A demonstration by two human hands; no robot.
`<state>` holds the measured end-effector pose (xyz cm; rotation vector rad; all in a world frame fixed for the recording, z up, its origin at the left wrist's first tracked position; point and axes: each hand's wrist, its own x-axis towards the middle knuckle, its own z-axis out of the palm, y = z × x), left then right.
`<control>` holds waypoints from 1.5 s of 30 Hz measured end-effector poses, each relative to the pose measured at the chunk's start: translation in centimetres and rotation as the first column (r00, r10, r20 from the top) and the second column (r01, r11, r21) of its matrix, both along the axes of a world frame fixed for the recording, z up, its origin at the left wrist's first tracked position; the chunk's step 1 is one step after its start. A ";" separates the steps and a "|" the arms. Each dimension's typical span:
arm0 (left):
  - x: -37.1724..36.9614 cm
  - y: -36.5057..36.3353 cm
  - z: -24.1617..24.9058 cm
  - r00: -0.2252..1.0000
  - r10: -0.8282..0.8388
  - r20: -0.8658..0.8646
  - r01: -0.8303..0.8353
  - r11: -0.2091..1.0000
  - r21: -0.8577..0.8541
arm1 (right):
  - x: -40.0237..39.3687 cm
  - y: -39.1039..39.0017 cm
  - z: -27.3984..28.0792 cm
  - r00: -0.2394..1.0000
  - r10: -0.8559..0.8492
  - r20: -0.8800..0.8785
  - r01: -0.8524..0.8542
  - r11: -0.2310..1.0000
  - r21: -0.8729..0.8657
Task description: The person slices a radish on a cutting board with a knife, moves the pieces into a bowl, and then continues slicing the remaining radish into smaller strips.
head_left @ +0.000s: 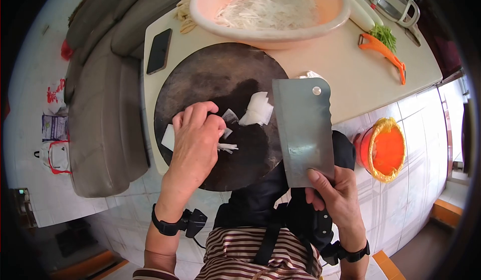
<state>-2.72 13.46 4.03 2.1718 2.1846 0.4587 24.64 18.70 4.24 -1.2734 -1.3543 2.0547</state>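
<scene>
My right hand (338,195) grips a cleaver (305,129) at its lower end, its wide blade held up beside the board's right edge. Over the round dark chopping board (210,69), my left hand (195,139) is closed, fingers curled down and knuckles up. White radish strips (229,147) stick out from under its thumb side; its fingertips are partly hidden. A stack of thin white radish slices (258,109) lies right of that hand, with a small loose piece (230,115) between them. Another white slice (169,137) shows at the board's left edge.
A pink basin (200,17) of white shreds stands behind the board. Whole white radishes (358,12), an orange peeler (383,54) and a phone (159,51) lie on the table. A red lined bucket (386,149) stands on the floor at right; a sofa (107,109) is at left.
</scene>
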 end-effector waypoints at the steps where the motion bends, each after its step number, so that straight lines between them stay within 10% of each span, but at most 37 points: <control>1: 0.0 0.0 0.1 0.999 0.034 0.041 -0.034 0.999 0.017 | 0.2 -0.1 -0.1 1.000 0.005 -0.008 -0.005 1.000 0.012; 11: -0.2 -0.1 0.8 0.783 0.205 0.588 -0.314 0.945 0.089 | 0.4 -0.6 0.0 1.000 -0.016 0.006 0.016 1.000 0.011; 13: -0.8 -0.6 1.3 0.683 0.360 0.636 -0.283 0.933 -0.223 | 0.5 -0.7 -0.1 1.000 -0.012 -0.001 0.012 1.000 0.015; 19: -1.2 -0.7 0.3 0.930 0.171 0.326 -0.146 0.984 -0.102 | 0.4 -0.8 -0.1 1.000 -0.014 0.017 0.013 1.000 0.009; 28: -0.5 0.2 0.8 0.983 0.065 0.170 -0.060 0.998 -0.036 | 0.2 -0.9 -0.6 1.000 -0.013 -0.001 0.013 1.000 0.009; 38: 0.2 -0.2 1.1 0.942 0.088 0.324 -0.119 0.990 0.077 | 0.5 -1.5 -0.2 0.999 -0.029 0.020 0.028 0.999 0.015; 45: 1.0 -6.0 2.1 0.583 0.315 0.749 -0.254 0.946 -0.200 | -0.1 -2.6 1.3 0.997 0.028 0.068 -0.032 0.997 0.065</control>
